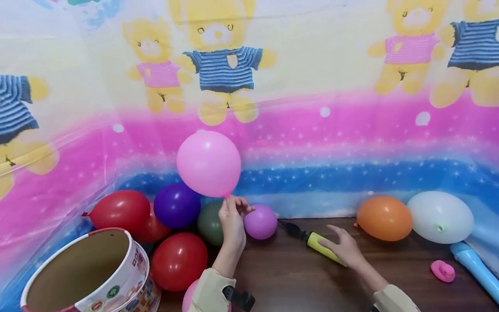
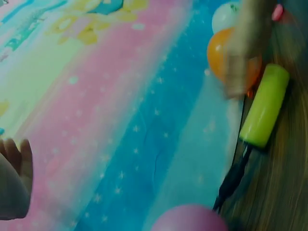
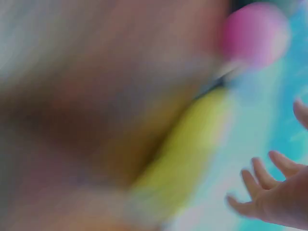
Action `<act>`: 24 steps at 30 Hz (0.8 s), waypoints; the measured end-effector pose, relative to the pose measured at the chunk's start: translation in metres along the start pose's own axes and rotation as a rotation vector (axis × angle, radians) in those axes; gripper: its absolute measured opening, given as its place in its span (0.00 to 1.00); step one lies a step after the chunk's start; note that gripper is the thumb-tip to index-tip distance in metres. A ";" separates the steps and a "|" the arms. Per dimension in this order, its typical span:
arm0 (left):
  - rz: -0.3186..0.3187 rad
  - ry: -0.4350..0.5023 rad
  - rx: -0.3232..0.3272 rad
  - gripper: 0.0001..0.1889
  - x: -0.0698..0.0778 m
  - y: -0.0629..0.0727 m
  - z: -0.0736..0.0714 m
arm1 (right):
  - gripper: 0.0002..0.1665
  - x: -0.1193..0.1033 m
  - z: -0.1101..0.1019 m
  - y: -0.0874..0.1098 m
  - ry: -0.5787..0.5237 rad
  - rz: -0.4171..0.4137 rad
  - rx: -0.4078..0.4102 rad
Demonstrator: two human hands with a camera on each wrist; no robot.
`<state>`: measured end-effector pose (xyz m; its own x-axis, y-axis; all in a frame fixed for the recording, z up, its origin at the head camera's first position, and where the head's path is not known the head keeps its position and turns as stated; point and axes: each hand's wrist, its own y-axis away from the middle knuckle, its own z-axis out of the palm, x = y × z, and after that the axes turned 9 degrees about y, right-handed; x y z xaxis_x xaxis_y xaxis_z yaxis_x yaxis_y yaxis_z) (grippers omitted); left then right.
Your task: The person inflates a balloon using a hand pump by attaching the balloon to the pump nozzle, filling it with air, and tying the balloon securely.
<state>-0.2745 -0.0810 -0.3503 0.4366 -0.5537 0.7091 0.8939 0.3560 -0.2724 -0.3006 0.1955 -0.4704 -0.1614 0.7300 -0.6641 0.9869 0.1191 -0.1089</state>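
Note:
My left hand (image 1: 233, 221) pinches the neck of an inflated pink balloon (image 1: 208, 164), which stands up above the fingertips in the head view. Only part of this hand shows at the left edge of the left wrist view. With fingers spread, my right hand (image 1: 345, 248) is over the yellow-green balloon pump (image 1: 321, 248); whether it touches the pump cannot be told. The pump's black nozzle points left toward a small purple balloon (image 1: 260, 222). In the right wrist view the fingers (image 3: 262, 174) are apart and hold nothing, while the pump (image 3: 187, 154) is blurred.
At left stands a large open bucket (image 1: 136, 264), beside red balloons (image 1: 180, 261), a dark blue one (image 1: 177, 206) and a dark green one (image 1: 210, 223). Rightward lie an orange balloon (image 1: 385, 218), a white balloon (image 1: 440, 216), a pink rubber duck (image 1: 443, 271) and a blue toy microphone (image 1: 473, 266).

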 end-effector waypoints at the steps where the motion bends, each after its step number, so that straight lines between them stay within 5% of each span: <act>1: -0.039 -0.002 -0.005 0.19 -0.002 0.002 0.003 | 0.35 -0.019 -0.001 0.003 -0.036 -0.029 0.042; 4: -0.134 0.012 -0.046 0.20 -0.009 0.011 0.012 | 0.21 -0.080 -0.003 0.008 -0.185 -0.179 0.125; 6: -0.189 0.026 -0.092 0.20 -0.012 0.018 0.020 | 0.17 -0.116 -0.002 0.009 -0.300 -0.257 0.093; 11: -0.292 0.084 -0.176 0.20 -0.011 0.038 0.039 | 0.18 -0.172 0.003 0.011 -0.428 -0.261 -0.038; 15: -0.271 0.118 -0.166 0.16 -0.006 0.046 0.048 | 0.20 -0.192 0.004 0.015 -0.494 -0.244 -0.018; 20: -0.208 0.110 -0.172 0.21 -0.002 0.047 0.054 | 0.22 -0.203 0.003 0.010 -0.790 -0.167 -0.073; 24: -0.195 0.131 -0.178 0.20 -0.003 0.042 0.053 | 0.14 -0.205 0.006 0.002 -1.007 -0.098 -0.144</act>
<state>-0.2435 -0.0248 -0.3296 0.2536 -0.6954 0.6724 0.9610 0.1018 -0.2573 -0.2653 0.0419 -0.3392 -0.1018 -0.1844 -0.9776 0.9492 0.2760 -0.1509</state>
